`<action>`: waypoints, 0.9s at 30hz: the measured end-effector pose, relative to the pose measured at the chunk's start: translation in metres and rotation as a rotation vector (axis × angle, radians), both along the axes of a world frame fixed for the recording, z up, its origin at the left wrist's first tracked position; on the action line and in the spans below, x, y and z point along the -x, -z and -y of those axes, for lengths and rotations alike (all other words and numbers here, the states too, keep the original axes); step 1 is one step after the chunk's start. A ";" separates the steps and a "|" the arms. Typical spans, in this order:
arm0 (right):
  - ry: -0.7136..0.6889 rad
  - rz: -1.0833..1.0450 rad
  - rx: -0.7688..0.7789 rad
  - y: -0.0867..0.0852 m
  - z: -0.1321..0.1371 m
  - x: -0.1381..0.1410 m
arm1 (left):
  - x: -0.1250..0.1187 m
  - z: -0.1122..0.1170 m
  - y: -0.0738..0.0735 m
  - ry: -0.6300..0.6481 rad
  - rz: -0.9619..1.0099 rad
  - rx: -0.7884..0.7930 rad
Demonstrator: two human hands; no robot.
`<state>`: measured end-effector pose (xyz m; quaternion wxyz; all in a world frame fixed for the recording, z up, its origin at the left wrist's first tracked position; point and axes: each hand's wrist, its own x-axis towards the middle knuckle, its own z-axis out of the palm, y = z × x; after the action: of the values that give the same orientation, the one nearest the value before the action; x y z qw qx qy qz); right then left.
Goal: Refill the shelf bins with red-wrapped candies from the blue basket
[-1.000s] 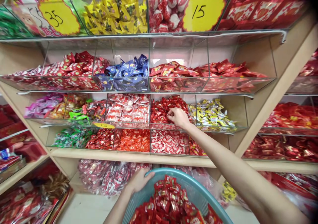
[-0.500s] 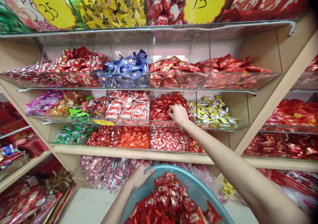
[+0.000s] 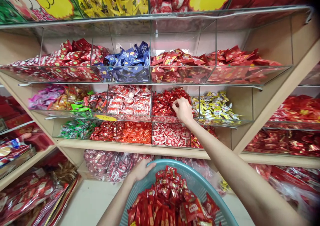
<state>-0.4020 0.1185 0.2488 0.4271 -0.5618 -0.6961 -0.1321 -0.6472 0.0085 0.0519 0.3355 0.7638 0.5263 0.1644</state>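
My left hand [image 3: 142, 170] grips the far-left rim of a teal plastic basket [image 3: 196, 170]. A heap of red-wrapped candies [image 3: 160, 199] lies inside it. My right hand [image 3: 183, 109] reaches into a clear shelf bin of small red-wrapped candies [image 3: 163, 103], its thumb and finger curled together in a pinch. Whatever may be between those fingertips is too small or hidden to make out. Beside that bin, yellow-and-white wrapped candies [image 3: 216, 105] fill the one to the right, and red-and-white packets [image 3: 130, 102] the one to the left.
Clear dividers and front panels edge the bins. Blue packets [image 3: 130, 59] and red packets [image 3: 175, 60] sit one tier up; orange-red candies [image 3: 136, 132] lie one tier down. A wooden ledge [image 3: 105, 146] runs above bagged candies [image 3: 118, 167] near the floor.
The camera view has shifted a little, and most shelves appear higher in it. My right hand stays at the red candy bin, fingers more plainly pinched. My left hand keeps hold of the basket.
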 end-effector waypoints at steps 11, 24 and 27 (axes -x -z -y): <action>-0.385 -0.427 -0.077 0.023 0.102 -0.001 | 0.001 -0.002 0.003 0.005 0.008 0.017; -0.384 -1.072 0.917 0.178 0.155 0.015 | 0.000 -0.002 0.004 0.014 -0.002 -0.016; -0.351 -1.151 0.959 0.183 0.147 0.023 | 0.000 -0.002 0.004 0.008 -0.006 -0.011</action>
<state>-0.4249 -0.0281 0.0657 0.4464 -0.5470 -0.4244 0.5669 -0.6470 0.0101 0.0481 0.3305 0.7682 0.5233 0.1635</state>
